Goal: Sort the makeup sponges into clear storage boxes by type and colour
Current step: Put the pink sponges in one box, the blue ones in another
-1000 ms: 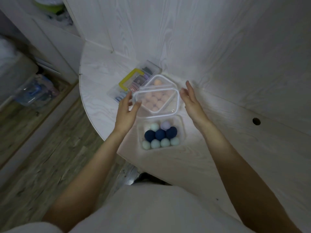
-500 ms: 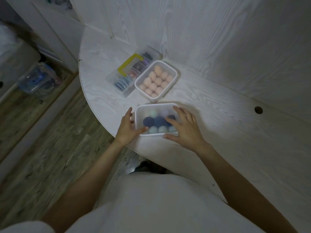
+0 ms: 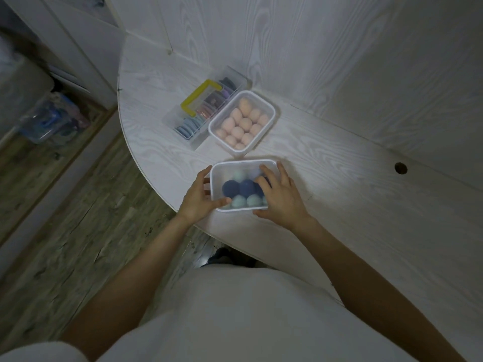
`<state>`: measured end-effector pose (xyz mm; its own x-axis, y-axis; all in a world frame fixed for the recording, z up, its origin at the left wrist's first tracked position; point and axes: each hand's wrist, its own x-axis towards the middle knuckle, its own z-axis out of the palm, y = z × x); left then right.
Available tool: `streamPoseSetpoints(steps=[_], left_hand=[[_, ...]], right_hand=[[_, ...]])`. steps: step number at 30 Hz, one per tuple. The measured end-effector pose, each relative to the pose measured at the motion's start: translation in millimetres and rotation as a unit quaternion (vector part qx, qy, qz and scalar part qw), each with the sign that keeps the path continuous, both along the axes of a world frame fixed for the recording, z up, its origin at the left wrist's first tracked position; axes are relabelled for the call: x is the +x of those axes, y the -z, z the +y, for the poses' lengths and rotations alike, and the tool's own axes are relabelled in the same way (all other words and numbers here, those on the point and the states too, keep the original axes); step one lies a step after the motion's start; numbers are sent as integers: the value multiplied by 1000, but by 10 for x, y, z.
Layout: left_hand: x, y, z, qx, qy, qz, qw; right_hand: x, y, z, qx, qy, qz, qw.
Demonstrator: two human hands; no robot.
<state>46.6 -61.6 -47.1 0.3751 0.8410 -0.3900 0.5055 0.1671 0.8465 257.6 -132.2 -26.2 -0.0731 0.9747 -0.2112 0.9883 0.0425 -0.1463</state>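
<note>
A clear box [image 3: 235, 165] near the table's curved edge holds dark blue sponges [image 3: 230, 188] and pale teal sponges [image 3: 253, 201], with a clear lid lying on top. My left hand [image 3: 196, 199] grips the box's left side, thumb on the lid's near-left corner. My right hand [image 3: 282, 202] presses on the right part of the lid with spread fingers, hiding some sponges. Behind it stands an uncovered clear box [image 3: 271, 111] packed with several pink sponges [image 3: 244, 124].
A clear divided case with a yellow handle [image 3: 200, 96], holding flat puffs [image 3: 187, 128], stands left of the pink box. The white table [image 3: 339, 199] has a cable hole [image 3: 400, 168] and wall panels behind. A plastic bin [image 3: 49, 121] sits on the wooden floor.
The lid, held over the pink box one second ago, now lies on the blue-sponge box. Both hands came down onto it; the right hand's fingers have slid further over the lid.
</note>
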Motion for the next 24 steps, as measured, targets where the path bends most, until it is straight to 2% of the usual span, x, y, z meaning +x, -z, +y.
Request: streamPoseSetpoints(steps=[5, 7, 9, 11, 13, 14, 17, 21, 24], left_hand=[[0, -50, 47, -7, 11, 2, 1000], [17, -83, 92, -16, 8, -2, 1000], [32, -95, 135, -24, -17, 0, 1000], [38, -87, 163, -10, -26, 19, 999], [47, -77, 172, 1, -11, 39, 999], [54, -77, 172, 6, -5, 44, 999], [77, -180, 160, 47, -25, 33, 998], [130, -516, 279, 107, -72, -66, 989], [252, -630, 505, 91, -141, -134, 977]], right_hand=[[16, 85, -47, 31, 12, 65, 997], [52, 147, -104, 39, 48, 141, 988], [59, 153, -157, 35, 145, 265, 953], [55, 129, -185, 23, 260, 370, 892], [69, 97, -190, 21, 342, 431, 835], [80, 75, -184, 20, 370, 440, 818], [130, -70, -166, 64, 404, 432, 804], [241, -414, 112, 157, 399, 481, 765], [316, -612, 615, 161, 384, 500, 759]])
